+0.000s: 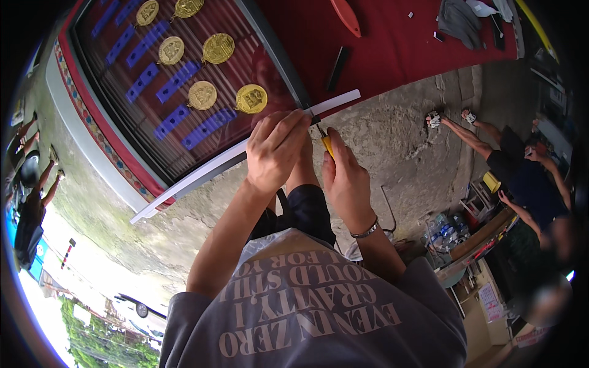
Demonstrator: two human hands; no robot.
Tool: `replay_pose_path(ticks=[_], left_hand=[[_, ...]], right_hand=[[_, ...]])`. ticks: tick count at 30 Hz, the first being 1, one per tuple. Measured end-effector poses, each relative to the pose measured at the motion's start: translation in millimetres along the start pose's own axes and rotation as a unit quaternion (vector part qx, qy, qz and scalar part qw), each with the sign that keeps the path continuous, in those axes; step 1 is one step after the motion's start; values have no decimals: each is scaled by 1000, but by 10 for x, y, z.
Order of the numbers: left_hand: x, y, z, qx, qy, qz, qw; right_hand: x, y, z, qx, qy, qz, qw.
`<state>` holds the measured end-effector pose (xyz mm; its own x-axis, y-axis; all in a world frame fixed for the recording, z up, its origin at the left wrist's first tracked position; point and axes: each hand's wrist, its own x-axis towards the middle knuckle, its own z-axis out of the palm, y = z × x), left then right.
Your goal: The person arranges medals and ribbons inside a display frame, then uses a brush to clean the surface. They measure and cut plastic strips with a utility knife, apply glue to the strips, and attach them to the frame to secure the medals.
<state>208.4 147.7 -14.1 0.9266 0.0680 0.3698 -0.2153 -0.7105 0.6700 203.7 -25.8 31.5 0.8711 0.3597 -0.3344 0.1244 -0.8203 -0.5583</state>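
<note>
A long white strip (196, 183) lies along the near edge of a black display frame (279, 52), with its right end sticking out past the corner. My left hand (273, 153) is closed over the strip near that corner, its fingers together and pressing down. In my closed right hand (350, 187) is a slim yellow tool (328, 146) that looks like a utility knife, its thin tip at the frame's corner beside the strip. Behind the frame's clear, reflective front hang several gold medals (202, 95) on blue ribbons (178, 83).
The frame rests on a table with a red cloth (392, 49). On it are a black bar (337, 69), an orange-red tool (346, 15) and a grey cloth (460, 24). Another person (521, 165) is at the right beside clutter; more people (37, 208) stand at the left.
</note>
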Motion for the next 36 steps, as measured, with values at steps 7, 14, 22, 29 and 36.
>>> replay_pose_path(ticks=[7,14,22,29,36], left_hand=[[-22,-2,10,5,4,-6,1000],[7,61,9,9,6,-28,1000],[12,91,12,20,6,-34,999],[37,118,-5,21,1,-40,999],[36,117,-7,26,0,-39,999]], right_hand=[[120,-27,11,8,14,-5,1000],[92,-14,96,-21,64,-38,997],[24,1,115,-21,72,-39,996],[-49,-34,78,0,28,19,999],[-101,-12,89,-5,25,17,1000]])
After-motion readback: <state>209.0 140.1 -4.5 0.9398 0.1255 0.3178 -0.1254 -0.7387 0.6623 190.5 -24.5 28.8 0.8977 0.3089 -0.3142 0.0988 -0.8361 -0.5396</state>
